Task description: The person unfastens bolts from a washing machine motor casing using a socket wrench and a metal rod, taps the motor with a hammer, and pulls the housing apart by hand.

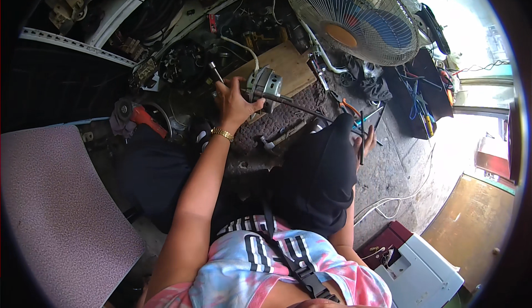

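"Where's the motor [266, 84]?"
"By the board [292, 64]'s left edge, the left hand [233, 106]'s thumb and fingers curled against its side."
"Right hand [366, 144]?"
"At the T-bar [362, 137]; the knee [332, 153] partly hides it, can't tell its grip."

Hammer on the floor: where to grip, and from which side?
I'd take the handle mid-length, from above: it's long, slim and uncovered there, slanting toward the picture's upper right, with the head at its lower-left end.

The electric motor [266, 84] is smooth, shiny metal; the T-handled wrench [362, 137], dark metal; the board [285, 63], matt wood.
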`<move>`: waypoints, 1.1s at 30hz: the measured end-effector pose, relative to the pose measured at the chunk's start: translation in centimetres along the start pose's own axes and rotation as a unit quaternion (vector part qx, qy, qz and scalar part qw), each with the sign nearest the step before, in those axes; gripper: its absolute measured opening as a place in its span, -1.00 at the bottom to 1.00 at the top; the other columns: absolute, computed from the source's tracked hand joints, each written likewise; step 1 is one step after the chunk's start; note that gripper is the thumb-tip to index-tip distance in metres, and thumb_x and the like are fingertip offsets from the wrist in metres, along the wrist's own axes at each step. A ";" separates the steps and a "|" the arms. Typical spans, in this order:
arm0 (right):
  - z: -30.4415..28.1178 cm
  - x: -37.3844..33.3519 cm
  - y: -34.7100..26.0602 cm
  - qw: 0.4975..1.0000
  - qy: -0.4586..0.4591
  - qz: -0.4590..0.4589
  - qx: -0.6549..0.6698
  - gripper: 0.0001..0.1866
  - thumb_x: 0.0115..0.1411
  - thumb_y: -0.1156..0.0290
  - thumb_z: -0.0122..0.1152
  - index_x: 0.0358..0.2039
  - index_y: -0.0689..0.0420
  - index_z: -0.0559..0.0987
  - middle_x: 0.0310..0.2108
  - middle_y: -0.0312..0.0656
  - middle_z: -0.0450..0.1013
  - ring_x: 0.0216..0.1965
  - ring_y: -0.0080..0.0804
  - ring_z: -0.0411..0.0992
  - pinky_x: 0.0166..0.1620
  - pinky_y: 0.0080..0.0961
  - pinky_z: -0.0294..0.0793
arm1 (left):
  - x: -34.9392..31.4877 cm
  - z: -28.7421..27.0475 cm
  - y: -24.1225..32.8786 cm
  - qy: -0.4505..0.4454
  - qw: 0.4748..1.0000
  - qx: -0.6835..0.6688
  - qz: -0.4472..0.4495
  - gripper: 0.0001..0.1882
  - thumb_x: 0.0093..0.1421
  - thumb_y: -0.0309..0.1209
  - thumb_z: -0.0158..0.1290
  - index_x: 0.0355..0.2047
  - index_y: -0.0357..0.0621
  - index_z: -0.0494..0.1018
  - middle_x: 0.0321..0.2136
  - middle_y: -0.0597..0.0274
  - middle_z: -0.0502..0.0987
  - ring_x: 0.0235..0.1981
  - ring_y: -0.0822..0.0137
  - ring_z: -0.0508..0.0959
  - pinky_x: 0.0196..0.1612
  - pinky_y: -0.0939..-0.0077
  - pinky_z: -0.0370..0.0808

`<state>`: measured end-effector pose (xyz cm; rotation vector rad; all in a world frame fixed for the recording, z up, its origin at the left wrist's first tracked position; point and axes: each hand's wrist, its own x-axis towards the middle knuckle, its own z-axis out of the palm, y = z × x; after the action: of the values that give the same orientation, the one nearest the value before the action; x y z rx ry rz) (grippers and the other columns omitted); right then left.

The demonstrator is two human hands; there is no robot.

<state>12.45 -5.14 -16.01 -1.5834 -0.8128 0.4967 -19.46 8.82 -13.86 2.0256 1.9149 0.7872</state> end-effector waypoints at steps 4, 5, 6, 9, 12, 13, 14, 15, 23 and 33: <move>0.1 2.7 -2.4 0.960 -0.013 -0.205 -0.191 -0.56 0.26 0.30 -0.07 0.09 0.25 0.26 -0.13 0.02 0.38 -0.06 -0.11 0.36 -0.16 -0.21 0.41 | -0.3 0.0 -0.4 0.009 0.998 -0.059 -0.022 -0.19 -0.36 0.12 0.30 -0.14 -0.07 0.35 -0.19 -0.17 0.24 -0.12 -0.16 0.31 -0.09 0.09 0.32; 0.6 3.6 -4.9 0.951 -0.034 -0.089 -0.293 -0.56 0.26 0.30 -0.08 0.08 0.26 0.26 -0.24 0.01 0.42 -0.16 -0.11 0.41 -0.20 -0.23 0.41 | -0.5 -0.2 -0.4 0.004 0.997 -0.063 -0.041 -0.19 -0.35 0.13 0.30 -0.15 -0.07 0.35 -0.19 -0.16 0.24 -0.12 -0.15 0.31 -0.10 0.08 0.31; 0.5 4.3 -6.3 0.918 -0.049 0.031 -0.392 -0.57 0.26 0.29 -0.08 0.07 0.27 0.26 -0.35 0.00 0.46 -0.27 -0.12 0.45 -0.24 -0.25 0.40 | -0.5 -0.1 -0.1 0.001 0.997 -0.064 -0.035 -0.19 -0.35 0.13 0.30 -0.15 -0.07 0.35 -0.19 -0.16 0.24 -0.12 -0.15 0.31 -0.10 0.08 0.31; -2.4 7.2 -4.7 0.930 -0.237 0.203 -0.196 -0.53 0.28 0.28 -0.13 0.14 0.23 0.17 -0.43 0.02 0.48 -0.52 -0.38 0.43 -0.57 -0.55 0.31 | -0.7 0.0 0.7 0.016 0.999 -0.017 -0.034 -0.20 -0.33 0.16 0.30 -0.16 -0.07 0.36 -0.22 -0.10 0.25 -0.19 -0.13 0.36 -0.16 0.06 0.35; -2.3 5.6 -9.0 0.935 -0.233 0.248 0.099 -0.52 0.29 0.27 -0.21 0.17 0.20 0.12 -0.32 0.02 0.47 -0.55 -0.44 0.41 -0.67 -0.65 0.25 | -0.8 -0.3 -0.1 0.036 0.997 -0.057 -0.036 -0.24 -0.39 0.04 0.34 -0.22 -0.13 0.38 -0.23 -0.06 0.23 -0.21 -0.06 0.35 -0.19 0.08 0.36; -2.0 4.8 -9.2 0.936 -0.182 0.262 0.149 -0.51 0.28 0.30 -0.26 0.19 0.19 0.08 -0.17 0.05 0.42 -0.52 -0.36 0.46 -0.64 -0.66 0.35 | -0.7 -0.4 0.1 0.023 0.996 -0.066 -0.049 -0.23 -0.38 0.06 0.34 -0.21 -0.17 0.38 -0.23 -0.08 0.22 -0.20 -0.07 0.35 -0.17 0.09 0.37; -1.9 4.4 -7.5 0.926 -0.203 0.226 0.225 -0.49 0.29 0.28 -0.23 0.21 0.18 0.08 0.03 0.07 0.30 -0.40 -0.21 0.50 -0.53 -0.62 0.47 | -0.6 -0.2 -0.1 0.025 0.996 -0.071 -0.045 -0.23 -0.38 0.06 0.34 -0.21 -0.17 0.38 -0.23 -0.08 0.22 -0.20 -0.07 0.35 -0.17 0.09 0.37; -2.4 3.7 -6.2 0.889 -0.194 0.219 0.354 -0.48 0.30 0.21 -0.24 0.22 0.14 0.08 0.09 0.05 0.25 -0.31 -0.13 0.49 -0.38 -0.52 0.50 | -0.6 0.0 -0.3 0.030 0.996 -0.073 -0.043 -0.21 -0.37 0.08 0.33 -0.20 -0.17 0.38 -0.23 -0.09 0.23 -0.19 -0.08 0.35 -0.16 0.08 0.37; 2.4 1.4 -5.0 0.825 -0.129 0.108 0.540 -0.39 0.29 -0.12 -0.37 0.23 -0.06 0.13 0.22 -0.13 0.14 0.07 0.01 0.31 0.04 -0.15 0.32 | -1.1 0.5 -0.8 0.052 0.996 -0.067 -0.040 -0.15 -0.36 0.20 0.29 -0.19 -0.19 0.38 -0.22 -0.11 0.23 -0.18 -0.10 0.35 -0.15 0.05 0.36; 1.5 6.4 -5.7 0.951 0.067 -0.149 -0.262 -0.41 0.32 0.05 -0.49 -0.34 0.17 0.52 -0.60 -0.25 0.36 -0.42 -0.32 0.37 -0.32 -0.40 0.41 | -1.4 0.8 -0.2 0.063 0.992 -0.090 -0.064 -0.17 -0.33 0.15 0.30 -0.19 -0.24 0.39 -0.26 -0.16 0.26 -0.21 -0.09 0.34 -0.14 0.10 0.35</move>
<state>14.35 0.68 -9.89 -1.9049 -1.1157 -0.0586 -19.20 7.61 -14.99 1.7682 1.9397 1.0364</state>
